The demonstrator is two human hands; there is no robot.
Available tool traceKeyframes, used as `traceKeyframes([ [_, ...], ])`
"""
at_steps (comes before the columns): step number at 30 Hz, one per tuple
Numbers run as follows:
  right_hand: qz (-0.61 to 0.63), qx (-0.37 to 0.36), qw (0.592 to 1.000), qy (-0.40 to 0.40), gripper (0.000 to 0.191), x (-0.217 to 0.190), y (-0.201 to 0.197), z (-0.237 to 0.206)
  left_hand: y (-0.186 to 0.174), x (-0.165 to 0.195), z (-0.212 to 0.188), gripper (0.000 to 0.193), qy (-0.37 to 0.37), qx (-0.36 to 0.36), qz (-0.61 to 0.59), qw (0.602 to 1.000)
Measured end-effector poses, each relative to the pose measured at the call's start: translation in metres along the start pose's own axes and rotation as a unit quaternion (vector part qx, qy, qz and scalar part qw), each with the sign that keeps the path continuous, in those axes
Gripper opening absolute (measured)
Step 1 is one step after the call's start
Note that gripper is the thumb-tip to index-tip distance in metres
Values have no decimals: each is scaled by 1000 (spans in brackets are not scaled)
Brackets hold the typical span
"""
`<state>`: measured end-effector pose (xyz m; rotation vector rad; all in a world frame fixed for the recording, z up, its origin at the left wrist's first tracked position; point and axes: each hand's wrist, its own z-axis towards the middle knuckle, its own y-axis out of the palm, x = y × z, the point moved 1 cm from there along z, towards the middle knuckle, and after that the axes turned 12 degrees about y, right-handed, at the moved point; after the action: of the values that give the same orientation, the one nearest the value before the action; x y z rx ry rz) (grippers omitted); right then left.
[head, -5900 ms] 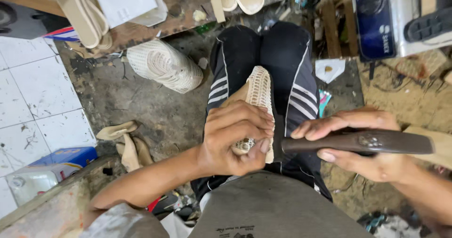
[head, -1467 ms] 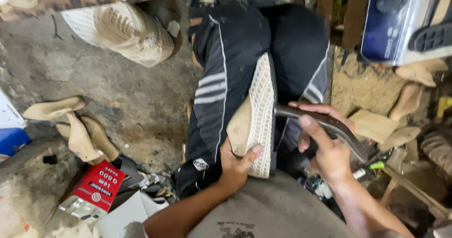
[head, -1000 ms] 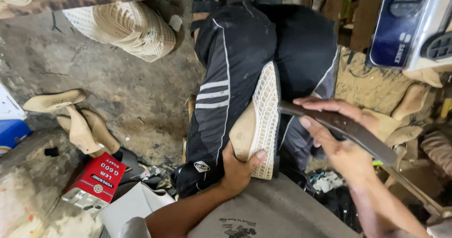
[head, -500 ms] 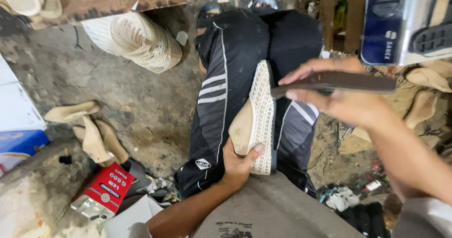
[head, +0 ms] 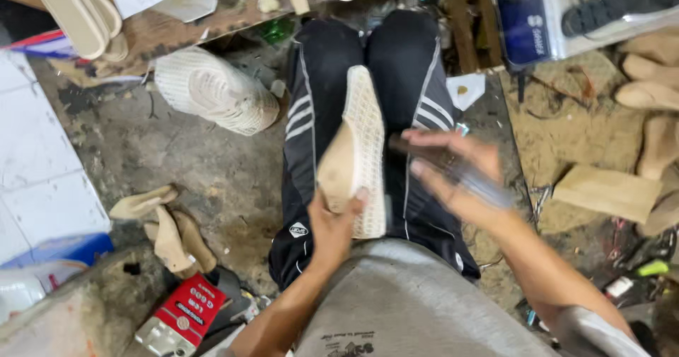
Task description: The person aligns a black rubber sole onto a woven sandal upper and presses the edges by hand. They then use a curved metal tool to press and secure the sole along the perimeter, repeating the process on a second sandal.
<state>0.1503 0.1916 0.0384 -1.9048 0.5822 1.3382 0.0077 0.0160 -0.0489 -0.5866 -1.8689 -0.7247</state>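
- The left hand (head: 332, 223) is gripping the heel end of a cream shoe sole (head: 353, 152), fingers curled around its edge, bracing it on edge along the lap for steadiness.
- The right hand (head: 453, 177), motion-blurred, is closing its fingers on a dark rasp-like tool (head: 438, 160) just beside the sole's textured face.

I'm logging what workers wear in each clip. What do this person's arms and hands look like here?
Both forearms are bare: no sleeves reach them, and no gloves cover the left hand or right hand. No watch or ring shows, though the right hand is motion-blurred. The person wears a grey shirt and black trousers with white side stripes.
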Motion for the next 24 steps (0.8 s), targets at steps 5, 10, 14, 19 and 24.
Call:
traceKeyframes([
  [5,-217,-233,936,-150,66,10,-6,-54,-12,49,19,52,76,-63,47,994],
  [10,-31,-85,990,107,28,19,-15,-45,-4,83,29,45,38,-139,129,981],
  [14,258,25,961,91,8,10,-17,-26,6,99,26,48,44,-206,48,976],
  [19,321,13,946,39,8,-5,-18,-13,10,104,19,52,22,-231,52,971],
  [24,290,-7,956,41,9,-11,-17,-9,7,107,18,52,52,-242,88,965],
])
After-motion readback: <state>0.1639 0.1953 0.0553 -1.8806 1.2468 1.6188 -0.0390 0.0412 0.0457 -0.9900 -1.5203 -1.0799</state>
